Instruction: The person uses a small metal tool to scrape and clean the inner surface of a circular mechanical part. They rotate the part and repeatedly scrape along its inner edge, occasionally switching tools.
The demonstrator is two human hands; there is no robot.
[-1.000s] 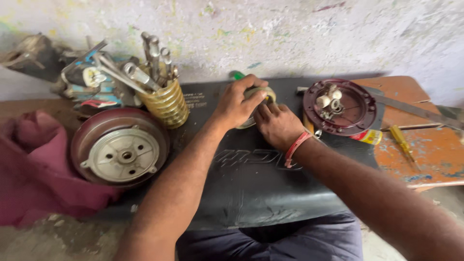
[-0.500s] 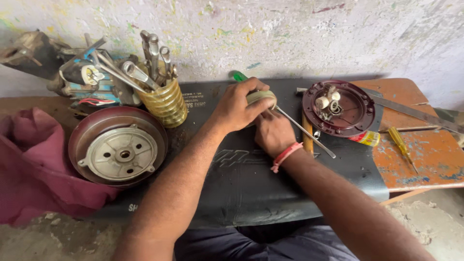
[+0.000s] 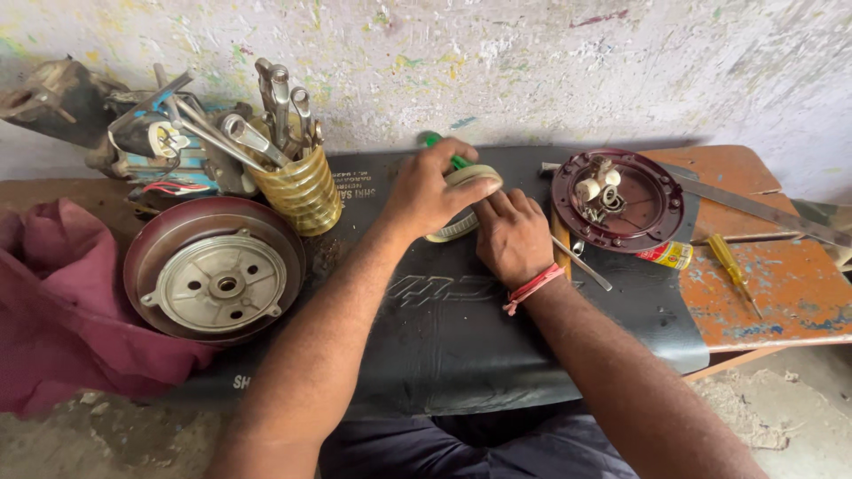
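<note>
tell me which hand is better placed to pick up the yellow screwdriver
Right, probably. The right hand lies nearer the screwdriver, which sits on the orange board at that side. The left hand is farther off and grips the tape roll.

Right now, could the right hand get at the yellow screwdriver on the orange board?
Probably yes: the right hand rests on the black mat, and only a thin metal rod lies between it and the yellow screwdriver.

Person seen from above: both forearms bare to past the elbow, no sleeves in view. The right hand (image 3: pixel 513 235) carries a red thread band with a pale strand, knotted at the wrist. The left hand (image 3: pixel 432 191) is unadorned. Dark navy trousers cover the lap.
</note>
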